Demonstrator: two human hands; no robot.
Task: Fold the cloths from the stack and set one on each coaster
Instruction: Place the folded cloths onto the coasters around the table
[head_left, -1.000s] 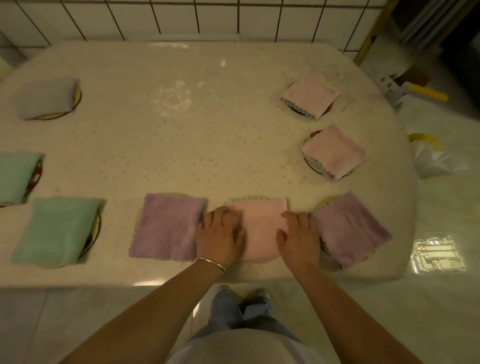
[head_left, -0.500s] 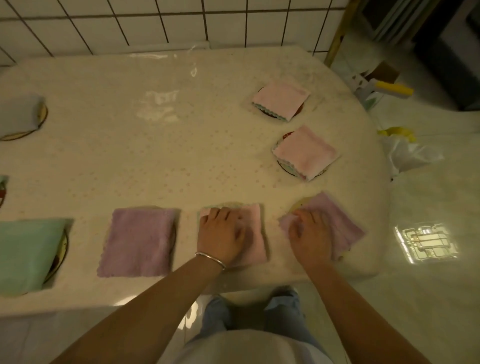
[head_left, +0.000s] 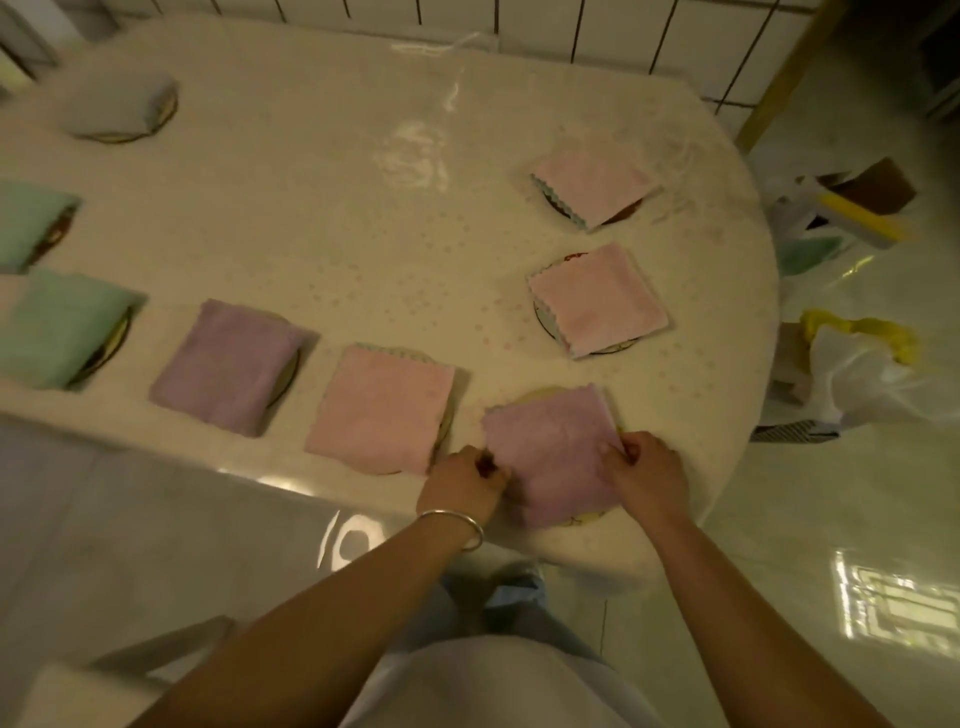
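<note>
A folded purple cloth (head_left: 550, 447) lies on a coaster (head_left: 584, 518) at the table's near right edge. My left hand (head_left: 465, 480) pinches its left edge and my right hand (head_left: 647, 475) pinches its right edge. Just left of it a folded pink cloth (head_left: 382, 408) covers another coaster. Further left lie a second purple cloth (head_left: 226, 364) and a green cloth (head_left: 60, 327), each on a coaster. Two more pink cloths (head_left: 597, 299) (head_left: 592, 179) sit on coasters along the right side.
Another green cloth (head_left: 28, 223) and a grey cloth (head_left: 117, 104) cover coasters at the far left. The cream table (head_left: 332, 218) backs onto a tiled wall. Plastic bags (head_left: 862, 374) and a box stand on the floor to the right.
My left hand left the pink cloth and moved right to the purple cloth. Both hands now pinch the purple cloth's sides. The camera swung right and tilted.
</note>
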